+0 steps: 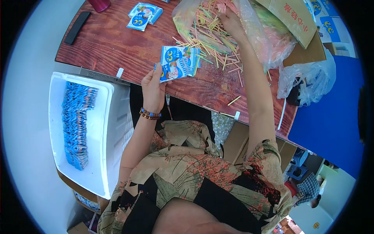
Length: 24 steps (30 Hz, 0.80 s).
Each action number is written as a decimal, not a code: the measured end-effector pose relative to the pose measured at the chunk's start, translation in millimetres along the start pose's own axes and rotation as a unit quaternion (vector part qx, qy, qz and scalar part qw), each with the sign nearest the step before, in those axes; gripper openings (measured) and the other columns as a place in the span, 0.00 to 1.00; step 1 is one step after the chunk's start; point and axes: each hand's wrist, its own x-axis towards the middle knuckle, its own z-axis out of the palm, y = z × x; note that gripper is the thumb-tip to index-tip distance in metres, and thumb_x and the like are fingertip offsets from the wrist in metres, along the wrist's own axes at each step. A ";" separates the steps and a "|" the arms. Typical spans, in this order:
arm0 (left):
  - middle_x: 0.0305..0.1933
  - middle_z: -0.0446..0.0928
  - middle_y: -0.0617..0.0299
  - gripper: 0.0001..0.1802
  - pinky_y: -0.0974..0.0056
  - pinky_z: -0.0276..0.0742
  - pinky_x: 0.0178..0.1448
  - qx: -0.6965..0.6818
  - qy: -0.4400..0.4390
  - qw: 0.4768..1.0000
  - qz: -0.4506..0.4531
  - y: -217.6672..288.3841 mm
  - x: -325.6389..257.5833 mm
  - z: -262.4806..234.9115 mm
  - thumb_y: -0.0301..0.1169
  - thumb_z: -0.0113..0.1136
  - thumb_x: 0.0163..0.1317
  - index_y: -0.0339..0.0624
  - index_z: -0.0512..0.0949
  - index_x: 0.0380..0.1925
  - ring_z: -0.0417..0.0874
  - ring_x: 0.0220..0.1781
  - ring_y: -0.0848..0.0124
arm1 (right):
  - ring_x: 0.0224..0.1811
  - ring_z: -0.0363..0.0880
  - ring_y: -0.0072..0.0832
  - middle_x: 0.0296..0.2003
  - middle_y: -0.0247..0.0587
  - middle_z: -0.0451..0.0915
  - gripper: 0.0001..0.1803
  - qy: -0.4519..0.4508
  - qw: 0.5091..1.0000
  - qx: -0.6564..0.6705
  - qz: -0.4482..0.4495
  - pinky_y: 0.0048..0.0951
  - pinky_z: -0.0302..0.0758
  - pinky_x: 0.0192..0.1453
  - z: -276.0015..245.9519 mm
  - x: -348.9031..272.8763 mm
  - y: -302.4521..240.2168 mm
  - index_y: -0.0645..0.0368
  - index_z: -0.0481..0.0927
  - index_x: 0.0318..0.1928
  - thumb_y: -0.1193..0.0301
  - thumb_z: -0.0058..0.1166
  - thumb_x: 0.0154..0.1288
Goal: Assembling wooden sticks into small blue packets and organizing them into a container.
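My left hand (153,86) grips small blue-and-white packets (171,75) by their lower left edge, above the front of the table. Several packets overlap there, fanned to the right. My right hand (233,25) is stretched far forward into a pile of thin sticks (212,29) in pink, yellow and green. Its fingers are bent in among the sticks at the mouth of a clear plastic bag (249,25). What lies between those fingertips is too small to tell. Loose sticks spill from the bag towards the packets.
On the reddish wooden table (105,48) lie more packets (143,16) and a black bar (77,27). A white foam box (109,128) at left holds rows of filled packets (76,124). A cardboard box (307,54) and a crumpled clear bag (311,80) stand at right.
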 end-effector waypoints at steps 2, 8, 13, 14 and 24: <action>0.33 0.81 0.63 0.12 0.71 0.74 0.34 -0.011 0.011 1.000 -0.001 3.2 -0.4 3.0 0.35 0.53 0.68 0.38 0.79 0.35 0.79 0.31 0.78 | 0.51 0.76 0.37 0.44 0.47 0.80 0.18 -0.072 0.994 0.077 0.042 0.32 0.69 0.55 -5.1 0.2 -4.2 0.63 0.75 0.48 0.61 0.49 0.66; 0.32 0.80 0.63 0.12 0.71 0.73 0.33 -0.081 -0.022 0.996 -0.028 6.6 6.6 12.3 0.35 0.52 0.68 0.38 0.79 0.36 0.77 0.29 0.77 | 0.42 0.80 0.35 0.36 0.43 0.78 0.14 -0.047 0.880 0.446 0.159 0.35 0.75 0.45 -12.2 -24.3 -37.6 0.68 0.71 0.47 0.69 0.47 0.68; 0.34 0.80 0.62 0.12 0.70 0.73 0.34 -0.122 -0.035 0.991 -0.051 1.5 19.1 26.0 0.36 0.53 0.68 0.37 0.78 0.37 0.76 0.30 0.77 | 0.44 0.79 0.42 0.40 0.49 0.77 0.13 -0.099 0.758 0.631 0.133 0.44 0.79 0.50 0.4 -41.6 -43.4 0.74 0.67 0.48 0.76 0.44 0.68; 0.34 0.80 0.62 0.12 0.70 0.73 0.34 -0.116 -0.037 0.991 -0.050 -0.4 21.3 26.7 0.36 0.53 0.68 0.37 0.78 0.36 0.76 0.30 0.77 | 0.45 0.79 0.44 0.40 0.50 0.76 0.13 -0.116 0.739 0.648 0.145 0.46 0.78 0.51 2.9 -44.0 -44.1 0.73 0.67 0.48 0.76 0.44 0.69; 0.32 0.78 0.62 0.12 0.71 0.72 0.34 -0.113 -0.016 0.992 -0.048 -4.3 26.8 29.3 0.37 0.54 0.68 0.38 0.77 0.33 0.75 0.30 0.77 | 0.54 0.75 0.47 0.49 0.62 0.75 0.14 -0.082 0.691 0.701 0.158 0.45 0.72 0.60 -3.9 -66.1 -81.5 0.70 0.67 0.50 0.71 0.37 0.72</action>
